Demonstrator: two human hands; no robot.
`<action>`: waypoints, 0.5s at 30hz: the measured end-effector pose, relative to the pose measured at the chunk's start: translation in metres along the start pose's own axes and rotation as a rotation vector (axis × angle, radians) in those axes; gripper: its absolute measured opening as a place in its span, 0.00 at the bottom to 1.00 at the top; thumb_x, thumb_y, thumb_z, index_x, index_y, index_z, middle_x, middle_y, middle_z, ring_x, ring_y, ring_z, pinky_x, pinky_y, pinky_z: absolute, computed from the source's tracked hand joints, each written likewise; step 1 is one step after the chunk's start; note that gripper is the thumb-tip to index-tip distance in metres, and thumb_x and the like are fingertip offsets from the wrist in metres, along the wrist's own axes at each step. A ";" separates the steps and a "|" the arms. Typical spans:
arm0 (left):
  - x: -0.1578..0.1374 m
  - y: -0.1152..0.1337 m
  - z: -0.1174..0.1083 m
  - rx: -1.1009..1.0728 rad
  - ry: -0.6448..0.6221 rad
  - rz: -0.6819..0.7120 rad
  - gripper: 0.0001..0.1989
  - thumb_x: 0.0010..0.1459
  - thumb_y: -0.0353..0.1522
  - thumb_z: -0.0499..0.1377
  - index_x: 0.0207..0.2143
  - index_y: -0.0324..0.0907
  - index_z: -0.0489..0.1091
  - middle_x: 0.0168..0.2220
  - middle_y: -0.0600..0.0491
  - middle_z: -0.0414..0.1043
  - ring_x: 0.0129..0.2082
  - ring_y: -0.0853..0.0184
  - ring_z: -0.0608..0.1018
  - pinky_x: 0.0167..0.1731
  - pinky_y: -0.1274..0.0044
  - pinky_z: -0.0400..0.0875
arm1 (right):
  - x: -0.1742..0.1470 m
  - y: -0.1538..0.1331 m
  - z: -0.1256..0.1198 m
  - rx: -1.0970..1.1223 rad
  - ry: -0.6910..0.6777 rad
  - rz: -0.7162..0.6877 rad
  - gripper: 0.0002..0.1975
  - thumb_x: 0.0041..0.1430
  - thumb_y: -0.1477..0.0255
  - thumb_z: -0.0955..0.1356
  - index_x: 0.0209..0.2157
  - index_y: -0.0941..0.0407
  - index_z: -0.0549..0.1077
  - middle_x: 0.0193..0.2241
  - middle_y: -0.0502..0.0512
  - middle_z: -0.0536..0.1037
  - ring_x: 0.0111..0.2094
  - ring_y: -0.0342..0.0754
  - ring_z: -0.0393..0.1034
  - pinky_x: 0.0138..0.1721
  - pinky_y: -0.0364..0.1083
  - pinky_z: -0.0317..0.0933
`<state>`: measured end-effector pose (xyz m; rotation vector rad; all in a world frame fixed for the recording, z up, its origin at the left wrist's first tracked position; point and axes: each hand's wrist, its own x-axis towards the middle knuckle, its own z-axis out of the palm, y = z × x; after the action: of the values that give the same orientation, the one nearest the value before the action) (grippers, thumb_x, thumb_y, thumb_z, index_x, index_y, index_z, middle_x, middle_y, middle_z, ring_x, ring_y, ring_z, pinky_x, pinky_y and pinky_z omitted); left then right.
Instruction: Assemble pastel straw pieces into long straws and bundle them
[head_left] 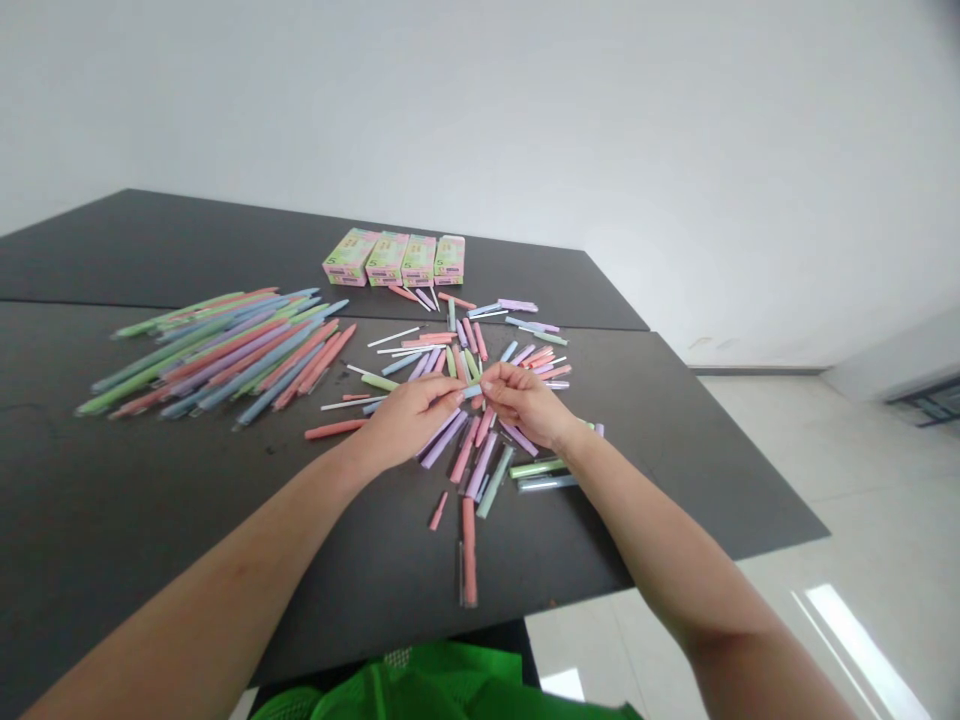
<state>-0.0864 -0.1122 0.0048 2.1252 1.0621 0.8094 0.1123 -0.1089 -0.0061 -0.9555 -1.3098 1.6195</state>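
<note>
My left hand (pixel 409 418) and my right hand (pixel 531 408) meet over the scattered pen parts. Between their fingertips is a short light-blue pen piece (pixel 472 391), pinched from both sides; whether it is a barrel or a cap I cannot tell. Loose parts lie around and under the hands: purple barrels (pixel 444 440), a red barrel (pixel 469 550) with a clear piece beside it, a small red piece (pixel 439 511) and thin white refills (pixel 394 337). A green barrel (pixel 538 467) lies below my right wrist.
A big pile of long pastel pens (pixel 217 355) lies on the left of the dark table (pixel 150 520). Several green and pink boxes (pixel 386 259) stand in a row at the back. The table's right edge drops to a pale tiled floor (pixel 840 470).
</note>
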 end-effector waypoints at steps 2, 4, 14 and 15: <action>0.000 0.001 0.001 -0.045 0.026 -0.038 0.15 0.62 0.36 0.51 0.43 0.40 0.75 0.39 0.49 0.76 0.40 0.62 0.75 0.43 0.72 0.68 | 0.003 0.000 -0.007 -0.235 0.152 -0.074 0.11 0.56 0.63 0.68 0.30 0.56 0.67 0.21 0.47 0.72 0.15 0.37 0.48 0.18 0.40 0.42; 0.000 0.001 0.001 -0.111 0.044 -0.094 0.16 0.62 0.37 0.51 0.44 0.39 0.74 0.35 0.50 0.75 0.35 0.64 0.75 0.37 0.74 0.68 | 0.005 0.000 -0.013 -0.571 0.328 -0.167 0.09 0.58 0.66 0.65 0.30 0.57 0.69 0.21 0.48 0.71 0.19 0.40 0.57 0.23 0.41 0.50; 0.002 0.010 -0.005 -0.350 0.036 -0.162 0.16 0.63 0.39 0.51 0.26 0.39 0.68 0.24 0.55 0.65 0.25 0.70 0.67 0.27 0.79 0.62 | 0.010 -0.005 0.005 -1.470 0.337 0.023 0.16 0.60 0.61 0.64 0.43 0.56 0.75 0.34 0.59 0.80 0.36 0.53 0.73 0.35 0.46 0.59; 0.002 0.011 -0.006 -0.364 0.043 -0.162 0.16 0.63 0.39 0.51 0.26 0.39 0.67 0.24 0.56 0.65 0.25 0.70 0.67 0.28 0.79 0.62 | 0.010 -0.005 0.004 -1.476 0.308 0.020 0.16 0.61 0.63 0.63 0.45 0.55 0.75 0.35 0.58 0.80 0.36 0.52 0.73 0.35 0.46 0.59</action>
<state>-0.0845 -0.1138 0.0170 1.7026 1.0067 0.8964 0.1054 -0.1010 -0.0007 -1.9010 -2.2001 0.2087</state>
